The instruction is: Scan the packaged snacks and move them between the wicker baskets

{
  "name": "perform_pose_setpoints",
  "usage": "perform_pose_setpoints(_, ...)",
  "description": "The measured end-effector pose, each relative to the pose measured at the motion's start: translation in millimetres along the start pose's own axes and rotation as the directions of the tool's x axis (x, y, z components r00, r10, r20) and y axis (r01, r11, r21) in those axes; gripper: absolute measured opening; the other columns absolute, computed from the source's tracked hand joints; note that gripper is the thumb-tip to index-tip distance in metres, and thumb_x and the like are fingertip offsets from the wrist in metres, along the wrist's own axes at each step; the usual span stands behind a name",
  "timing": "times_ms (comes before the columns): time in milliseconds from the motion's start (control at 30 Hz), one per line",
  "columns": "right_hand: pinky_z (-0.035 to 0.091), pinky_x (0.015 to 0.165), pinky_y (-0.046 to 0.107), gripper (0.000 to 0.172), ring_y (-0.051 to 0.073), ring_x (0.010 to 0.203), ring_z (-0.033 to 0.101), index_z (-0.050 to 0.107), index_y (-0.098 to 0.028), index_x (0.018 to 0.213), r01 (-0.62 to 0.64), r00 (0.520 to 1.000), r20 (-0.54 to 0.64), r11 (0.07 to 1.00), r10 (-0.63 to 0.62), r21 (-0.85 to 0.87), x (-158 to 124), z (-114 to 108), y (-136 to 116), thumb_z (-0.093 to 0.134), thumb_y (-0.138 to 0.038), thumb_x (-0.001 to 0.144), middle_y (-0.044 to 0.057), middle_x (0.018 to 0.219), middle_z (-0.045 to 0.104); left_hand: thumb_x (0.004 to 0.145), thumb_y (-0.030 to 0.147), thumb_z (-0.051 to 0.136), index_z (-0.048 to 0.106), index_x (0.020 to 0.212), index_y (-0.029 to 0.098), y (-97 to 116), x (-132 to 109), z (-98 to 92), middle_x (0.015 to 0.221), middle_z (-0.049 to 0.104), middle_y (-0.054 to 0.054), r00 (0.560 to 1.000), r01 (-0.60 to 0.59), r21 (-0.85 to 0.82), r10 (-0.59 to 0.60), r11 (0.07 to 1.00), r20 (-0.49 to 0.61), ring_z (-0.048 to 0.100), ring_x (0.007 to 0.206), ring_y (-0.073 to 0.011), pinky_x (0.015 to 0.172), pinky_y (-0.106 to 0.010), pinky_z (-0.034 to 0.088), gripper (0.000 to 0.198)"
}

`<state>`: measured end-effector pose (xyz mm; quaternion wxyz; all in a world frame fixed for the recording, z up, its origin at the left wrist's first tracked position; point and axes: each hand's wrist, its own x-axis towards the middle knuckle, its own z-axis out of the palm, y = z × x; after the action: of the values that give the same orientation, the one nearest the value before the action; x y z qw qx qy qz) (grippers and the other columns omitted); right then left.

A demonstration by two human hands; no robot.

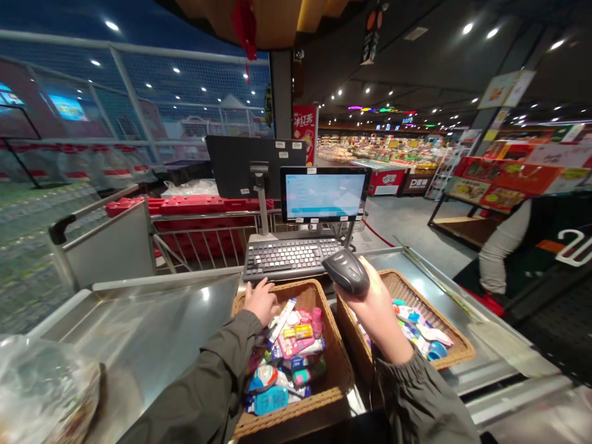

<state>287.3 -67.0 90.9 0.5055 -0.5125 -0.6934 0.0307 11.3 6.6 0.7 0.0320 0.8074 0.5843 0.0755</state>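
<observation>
My right hand (377, 305) is closed around a black handheld barcode scanner (348, 271), raised in front of the keyboard's right end. Fingers apart, my left hand (261, 302) is at the far left corner of a wicker basket (340, 376), its fingertips close to the front edge of the black keyboard (291, 254). I cannot tell whether they touch it. Small packaged goods (296, 348) in bright colours fill this basket. Partly behind my right hand and forearm is a second wicker basket (456, 314), also holding small colourful items.
A lit screen (324, 194) stands behind the keyboard, beside the dark back of another monitor (254, 166). The metal counter (185, 327) extends to both sides. Clear plastic (44, 385) lies at the near left. Behind the counter stands a metal rail (208, 237).
</observation>
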Motion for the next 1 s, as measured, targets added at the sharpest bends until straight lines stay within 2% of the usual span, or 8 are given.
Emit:
perform_pose_setpoints(100, 0.039, 0.115, 0.055, 0.046, 0.033, 0.131, 0.054, 0.063, -0.018, 0.124, -0.018, 1.0, -0.002, 1.0, 0.018, -0.025, -0.7, -8.4, 2.5, 0.067, -0.041, 0.085, 0.014, 0.13, 0.065, 0.085, 0.026, 0.066, 0.075, 0.086, 0.022, 22.4, 10.2, -13.9, 0.144, 0.058, -0.011, 0.99, -0.113, -0.022, 0.111, 0.993, -0.09, 0.034, 0.147, -0.0364, 0.117, -0.073, 0.015, 0.01)
perform_pose_setpoints(200, 0.041, 0.113, 0.056, 0.048, 0.034, 0.128, 0.056, 0.063, -0.018, 0.124, -0.074, 0.997, -0.024, 0.997, 0.074, -0.023, -2.0, -19.5, 7.3, 0.068, -0.043, 0.084, 0.015, 0.128, 0.066, 0.086, 0.028, 0.068, 0.074, 0.088, 0.022, 47.4, 22.4, -18.6, 0.145, 0.058, -0.01, 0.963, -0.23, -0.047, 0.22, 0.972, -0.157, 0.035, 0.147, -0.0363, 0.118, -0.072, 0.015, 0.009)
perform_pose_setpoints(333, 0.042, 0.11, 0.057, 0.055, 0.035, 0.126, 0.058, 0.062, -0.015, 0.125, -0.149, 0.983, -0.114, 0.988, 0.144, -0.044, -5.9, -43.6, 19.3, 0.07, -0.046, 0.08, 0.018, 0.131, 0.064, 0.086, 0.031, 0.07, 0.074, 0.09, 0.022, 82.0, 37.5, -11.3, 0.143, 0.059, -0.01, 0.921, -0.349, -0.058, 0.331, 0.935, -0.205, 0.037, 0.145, -0.0365, 0.118, -0.072, 0.015, 0.011)
perform_pose_setpoints(467, 0.042, 0.111, 0.057, 0.055, 0.036, 0.126, 0.058, 0.065, -0.014, 0.122, -0.211, 0.962, -0.201, 0.971, 0.186, -0.109, -12.5, -72.9, 39.3, 0.07, -0.049, 0.079, 0.019, 0.131, 0.064, 0.087, 0.034, 0.069, 0.075, 0.091, 0.022, 118.6, 53.1, 0.2, 0.143, 0.059, -0.011, 0.91, -0.4, -0.081, 0.386, 0.913, -0.15, 0.035, 0.146, -0.0369, 0.117, -0.072, 0.017, 0.014)
perform_pose_setpoints(667, 0.044, 0.109, 0.057, 0.06, 0.036, 0.123, 0.06, 0.065, -0.012, 0.122, -0.277, 0.933, -0.278, 0.95, 0.231, -0.143, -19.3, -103.3, 66.0, 0.072, -0.051, 0.076, 0.02, 0.13, 0.066, 0.086, 0.036, 0.068, 0.078, 0.092, 0.02, 177.5, 87.5, 31.3, 0.145, 0.057, -0.011, 0.89, -0.455, 0.009, 0.455, 0.89, -0.01, 0.033, 0.148, -0.035, 0.122, -0.064, 0.017, 0.02)
perform_pose_setpoints(800, 0.042, 0.112, 0.056, 0.06, 0.035, 0.127, 0.058, 0.065, -0.014, 0.124, -0.288, 0.929, -0.285, 0.946, 0.238, -0.148, -19.2, -114.8, 81.0, 0.072, -0.05, 0.077, 0.019, 0.133, 0.064, 0.091, 0.022, 0.056, 0.08, 0.095, 0.018, 212.6, 109.2, 63.8, 0.142, 0.059, -0.013, 0.872, -0.49, 0.116, 0.482, 0.864, 0.086, 0.036, 0.146, -0.0317, 0.121, -0.057, 0.024, 0.025)
perform_pose_setpoints(867, 0.041, 0.112, 0.056, 0.061, 0.035, 0.128, 0.058, 0.064, -0.014, 0.126, -0.308, 0.922, -0.286, 0.942, 0.26, -0.137, -18.4, -119.3, 90.5, 0.073, -0.049, 0.076, 0.019, 0.135, 0.064, 0.091, 0.015, 0.05, 0.079, 0.099, 0.016, 225.4, 117.3, 80.0, 0.142, 0.059, -0.015, 0.868, -0.495, 0.134, 0.483, 0.859, 0.114, 0.036, 0.147, -0.0309, 0.121, -0.057, 0.024, 0.03)
perform_pose_setpoints(1000, 0.042, 0.112, 0.055, 0.062, 0.035, 0.129, 0.057, 0.064, -0.014, 0.126, -0.318, 0.921, -0.275, 0.94, 0.276, -0.123, -15.2, -125.4, 112.2, 0.073, -0.047, 0.074, 0.02, 0.137, 0.062, 0.091, 0.012, 0.045, 0.075, 0.116, 0.017, 241.9, 130.3, 105.4, 0.145, 0.057, -0.014, 0.862, -0.503, 0.172, 0.479, 0.847, 0.165, 0.031, 0.15, -0.0305, 0.123, -0.058, 0.017, 0.039)
